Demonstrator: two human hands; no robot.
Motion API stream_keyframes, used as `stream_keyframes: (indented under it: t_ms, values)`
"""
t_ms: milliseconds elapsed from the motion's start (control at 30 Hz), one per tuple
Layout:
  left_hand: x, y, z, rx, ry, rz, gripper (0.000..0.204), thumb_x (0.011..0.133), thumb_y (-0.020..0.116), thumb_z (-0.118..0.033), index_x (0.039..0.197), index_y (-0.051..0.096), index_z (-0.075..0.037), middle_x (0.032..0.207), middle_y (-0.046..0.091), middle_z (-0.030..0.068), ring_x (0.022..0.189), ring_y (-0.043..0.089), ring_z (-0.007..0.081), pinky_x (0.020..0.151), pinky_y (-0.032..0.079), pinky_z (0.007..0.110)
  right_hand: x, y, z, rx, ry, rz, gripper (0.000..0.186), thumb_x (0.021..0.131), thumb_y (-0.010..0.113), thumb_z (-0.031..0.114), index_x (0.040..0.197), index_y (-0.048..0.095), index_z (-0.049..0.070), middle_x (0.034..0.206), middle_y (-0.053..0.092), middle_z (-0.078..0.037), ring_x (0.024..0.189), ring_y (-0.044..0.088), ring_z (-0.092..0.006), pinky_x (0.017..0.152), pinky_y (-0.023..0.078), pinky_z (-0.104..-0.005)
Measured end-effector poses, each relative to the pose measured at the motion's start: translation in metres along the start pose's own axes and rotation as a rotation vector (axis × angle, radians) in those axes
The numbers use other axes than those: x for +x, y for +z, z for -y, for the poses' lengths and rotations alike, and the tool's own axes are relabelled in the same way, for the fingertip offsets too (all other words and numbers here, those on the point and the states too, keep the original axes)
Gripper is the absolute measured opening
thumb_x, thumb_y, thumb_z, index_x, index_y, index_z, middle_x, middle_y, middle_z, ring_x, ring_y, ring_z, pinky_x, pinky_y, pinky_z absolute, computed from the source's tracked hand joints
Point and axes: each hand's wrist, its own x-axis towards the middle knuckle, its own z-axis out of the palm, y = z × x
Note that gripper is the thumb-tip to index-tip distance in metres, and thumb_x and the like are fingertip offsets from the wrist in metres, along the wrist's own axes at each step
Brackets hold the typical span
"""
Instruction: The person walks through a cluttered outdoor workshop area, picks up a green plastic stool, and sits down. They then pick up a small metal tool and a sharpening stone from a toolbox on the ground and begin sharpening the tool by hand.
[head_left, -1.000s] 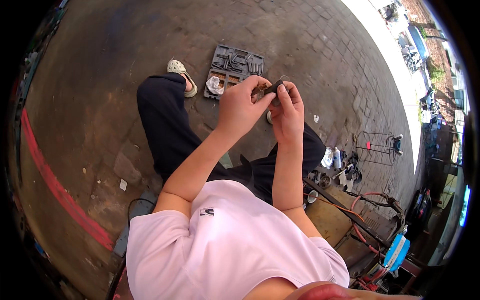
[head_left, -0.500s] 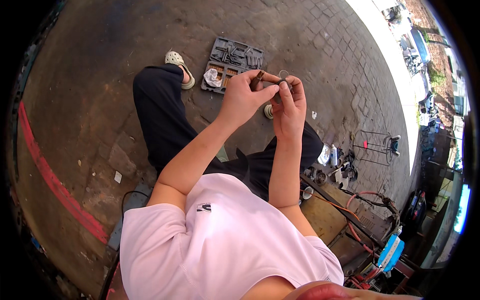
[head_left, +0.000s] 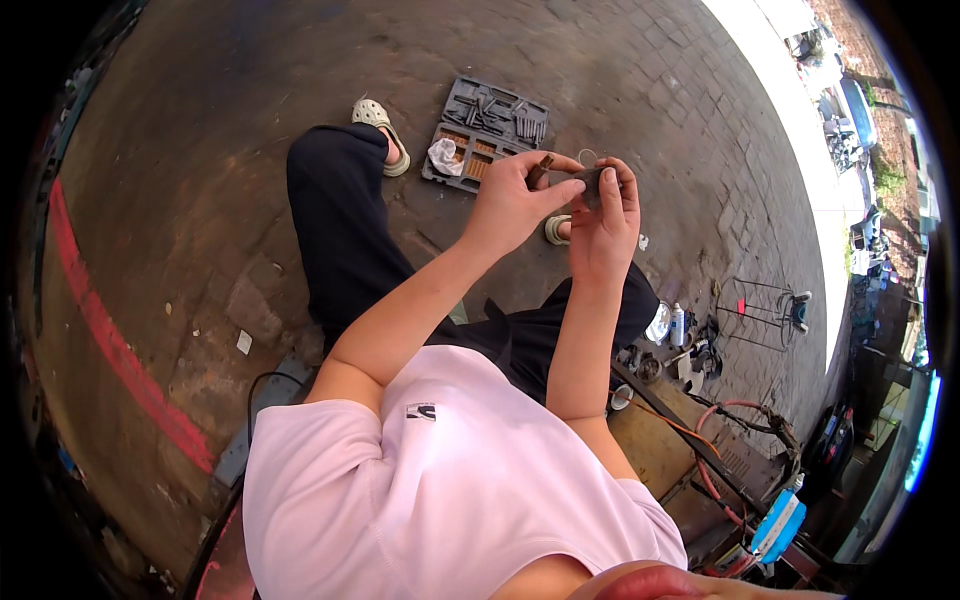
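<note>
Both of my hands are raised together in front of my lap. Closed fingers of my left hand (head_left: pixel 508 205) hold a brown cylindrical piece (head_left: pixel 541 168), its end sticking up past the knuckles. My left thumb points across to a dark grey, stubby part (head_left: pixel 592 188), which my right hand (head_left: pixel 606 230) pinches between thumb and fingers. A thin wire loop (head_left: pixel 587 152) rises above that part; what it is fixed to is hidden. Beyond the hands, an open dark tool case (head_left: pixel 488 108) lies on the ground, with dark bits in its lid and brown pieces in its compartments.
A crumpled white cloth (head_left: pixel 445 157) rests on the case. Right of my knee stand a spray can (head_left: pixel 677 325) and assorted metal parts. Farther right are a wire rack (head_left: pixel 757 312), a red hose (head_left: pixel 708 440) and a blue-and-white object (head_left: pixel 778 525). A red line (head_left: pixel 120 350) marks the left ground.
The whole view has shifted, so the case and my hands sit farther right. The dark grey part has turned in my right fingers and shows more of its surface. Both grips persist.
</note>
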Motion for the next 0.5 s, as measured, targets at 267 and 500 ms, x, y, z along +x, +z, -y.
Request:
stream_keyframes:
  t_ms: [267, 500]
  values:
    - [0.002, 0.002, 0.006, 0.126, 0.073, -0.065, 0.020, 0.082, 0.075, -0.012, 0.099, 0.072, -0.002, 0.063, 0.044, -0.0104, 0.059, 0.039, -0.0001, 0.053, 0.033, 0.018, 0.002, 0.003, -0.003, -0.122, -0.013, -0.043, 0.014, 0.094, 0.063, 0.012, 0.108, 0.060, 0.009, 0.099, 0.064, 0.000, 0.088, 0.061, -0.0077, 0.071, 0.049, -0.0218]
    - [0.003, 0.006, 0.013, 0.138, 0.118, -0.111, 0.018, 0.085, 0.073, -0.012, 0.101, 0.071, -0.002, 0.074, 0.066, -0.0034, 0.066, 0.055, 0.0013, 0.059, 0.043, 0.019, 0.001, 0.001, -0.006, -0.092, 0.039, -0.041, 0.022, 0.095, 0.062, 0.013, 0.116, 0.061, 0.007, 0.099, 0.064, 0.000, 0.086, 0.061, -0.0077, 0.071, 0.050, -0.0218]
